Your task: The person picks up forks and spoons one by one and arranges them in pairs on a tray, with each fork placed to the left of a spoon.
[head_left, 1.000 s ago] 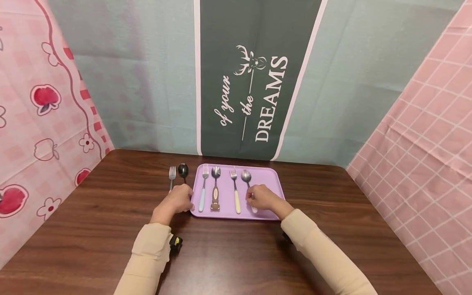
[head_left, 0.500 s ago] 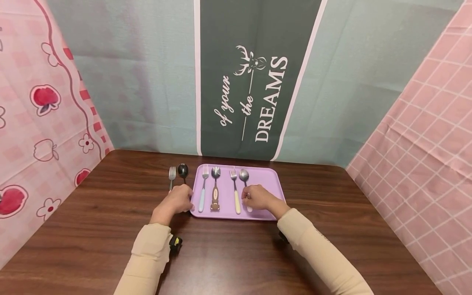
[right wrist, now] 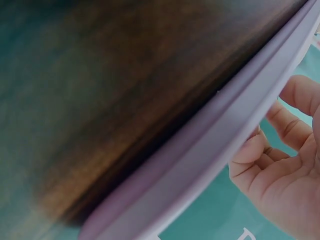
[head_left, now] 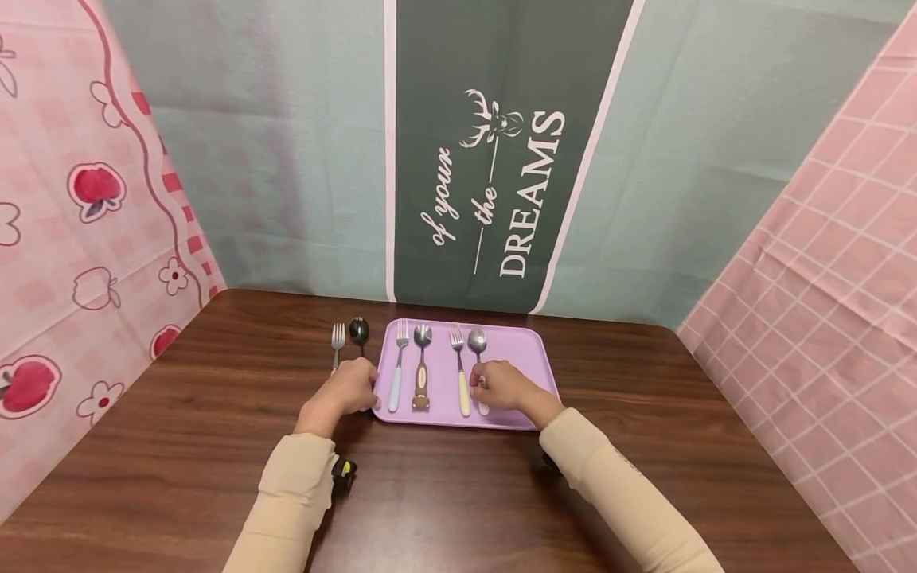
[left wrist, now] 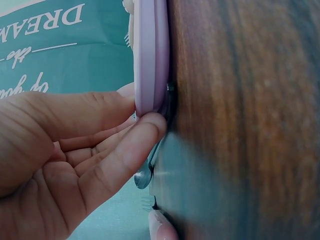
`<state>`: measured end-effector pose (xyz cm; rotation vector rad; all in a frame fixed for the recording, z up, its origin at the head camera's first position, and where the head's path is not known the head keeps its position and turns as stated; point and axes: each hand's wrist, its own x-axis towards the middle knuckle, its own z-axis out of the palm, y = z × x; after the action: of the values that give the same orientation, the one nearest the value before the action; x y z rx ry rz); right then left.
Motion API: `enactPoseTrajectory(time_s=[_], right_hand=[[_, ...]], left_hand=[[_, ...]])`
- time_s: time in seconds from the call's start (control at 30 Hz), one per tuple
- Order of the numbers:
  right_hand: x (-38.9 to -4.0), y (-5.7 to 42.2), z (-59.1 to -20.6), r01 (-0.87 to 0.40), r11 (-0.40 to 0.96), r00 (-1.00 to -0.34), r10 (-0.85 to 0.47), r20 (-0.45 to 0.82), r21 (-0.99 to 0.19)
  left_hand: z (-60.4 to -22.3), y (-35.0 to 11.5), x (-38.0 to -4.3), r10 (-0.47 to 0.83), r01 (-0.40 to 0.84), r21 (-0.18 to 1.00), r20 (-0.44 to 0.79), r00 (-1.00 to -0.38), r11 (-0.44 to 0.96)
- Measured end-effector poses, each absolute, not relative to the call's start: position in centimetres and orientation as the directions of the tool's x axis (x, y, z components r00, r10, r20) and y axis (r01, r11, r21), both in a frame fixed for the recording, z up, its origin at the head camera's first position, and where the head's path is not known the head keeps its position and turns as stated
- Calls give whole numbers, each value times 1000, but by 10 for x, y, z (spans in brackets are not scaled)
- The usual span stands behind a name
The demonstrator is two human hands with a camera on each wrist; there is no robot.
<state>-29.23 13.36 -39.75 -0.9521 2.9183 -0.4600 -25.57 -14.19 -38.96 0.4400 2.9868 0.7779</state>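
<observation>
My left hand (head_left: pixel 349 387) pinches the left rim of the lilac tray (head_left: pixel 519 366) between thumb and finger, as the left wrist view shows at the tray edge (left wrist: pixel 150 60). Over the tray's right half, my right hand (head_left: pixel 505 384) holds the pale handle of a spoon (head_left: pixel 477 341), bowl pointing away. Its fingertips are hidden behind the rim in the right wrist view. Left of that spoon lies a cream-handled fork (head_left: pixel 463 394). Further left are a spoon with a brown bear handle (head_left: pixel 421 382) and a blue-handled fork (head_left: pixel 396 386).
Outside the tray on the left, a black spoon (head_left: pixel 359 330) and another fork (head_left: pixel 338 336) lie on the brown wooden table (head_left: pixel 444 493); my left hand partly covers both. A printed cloth backdrop (head_left: pixel 301 159) hangs behind, with pink cloths at both sides.
My right hand has shifted the pale-handled spoon left, closer to the cream-handled fork, and has barely moved in the last half second. The left hand stays at the tray rim.
</observation>
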Motion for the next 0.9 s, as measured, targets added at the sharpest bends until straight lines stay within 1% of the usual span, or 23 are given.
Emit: enactPoseTrajectory(time_s=[0.27,0.63,0.9], right_hand=[[-293,134,-398,-588,755,-800,-596,72,-290],[-292,134,-394,-566,771,-811,-584,29,-292],[-285,141,-383,-477,816,-851,-521,-59,-325]], left_hand=[[-392,-142,-258,268,253,490,41,-962,834],[-393,-143,-257,277,262,487,43,-960,833],[-389,-143,-256,275,266,474,51,-960,840]])
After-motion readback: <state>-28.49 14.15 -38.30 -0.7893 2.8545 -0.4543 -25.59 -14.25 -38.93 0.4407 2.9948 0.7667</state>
